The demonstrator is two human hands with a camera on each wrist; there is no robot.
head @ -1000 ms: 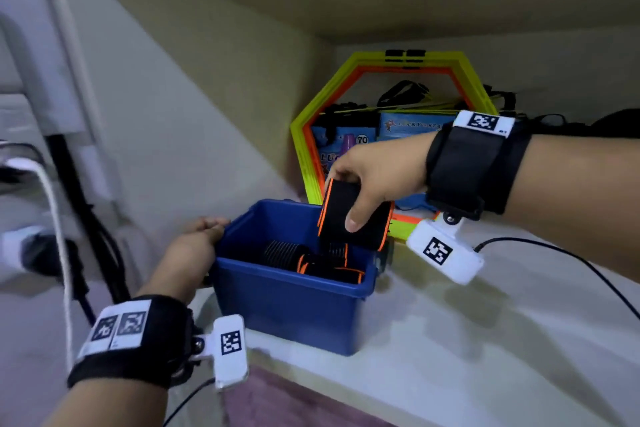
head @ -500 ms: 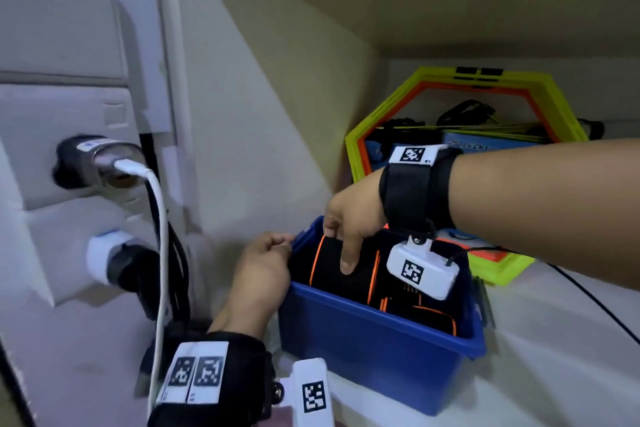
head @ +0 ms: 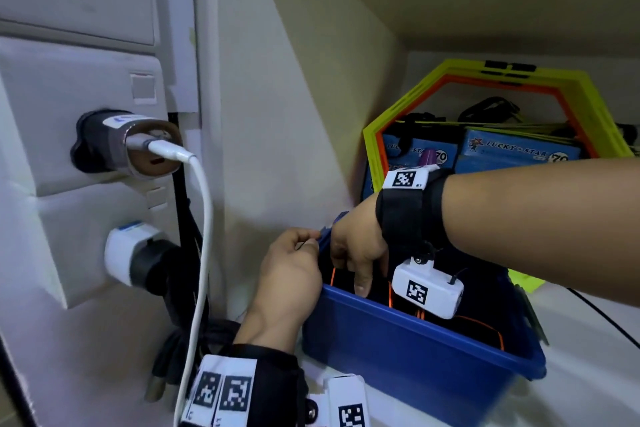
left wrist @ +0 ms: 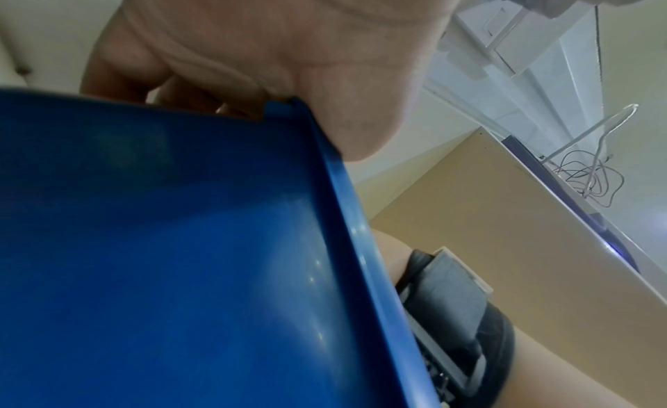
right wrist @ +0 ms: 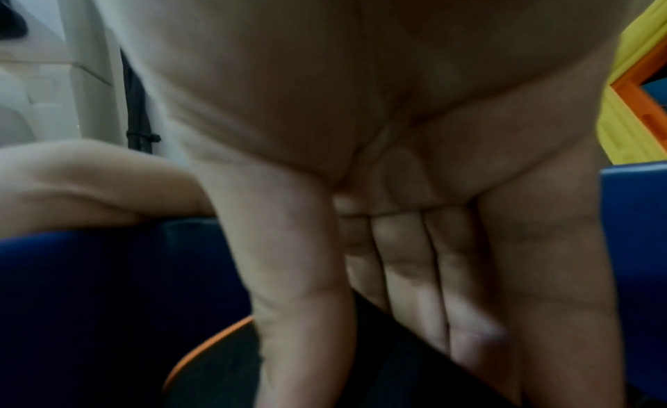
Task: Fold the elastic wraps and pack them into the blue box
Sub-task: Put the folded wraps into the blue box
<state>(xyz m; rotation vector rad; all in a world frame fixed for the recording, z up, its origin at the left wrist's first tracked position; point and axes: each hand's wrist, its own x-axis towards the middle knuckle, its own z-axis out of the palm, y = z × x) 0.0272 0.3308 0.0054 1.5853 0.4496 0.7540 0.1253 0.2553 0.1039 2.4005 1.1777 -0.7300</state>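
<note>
The blue box [head: 415, 322] stands on a white shelf by the wall. My left hand [head: 294, 270] grips its left corner at the rim, and the left wrist view shows the palm [left wrist: 288, 43] against that corner of the box [left wrist: 180, 243]. My right hand [head: 353, 253] reaches down inside the box. It pinches a folded black elastic wrap [head: 379, 289] with orange edging between the thumb and straight fingers. In the right wrist view the wrap [right wrist: 216, 371] sits low between the box walls [right wrist: 90, 271]. Other black wraps [head: 478, 329] lie in the box.
Yellow and orange hexagon rings [head: 381, 125] lean at the back over blue packets [head: 519, 149]. On the left wall are a charger [head: 138, 146] with a white cable [head: 204, 236] and a plug [head: 138, 256]. A thin black wire [head: 606, 319] crosses the shelf at right.
My right hand has carried the folded wrap from above the box down into its left end. The left hand stays on the box corner. The view has swung left and closer.
</note>
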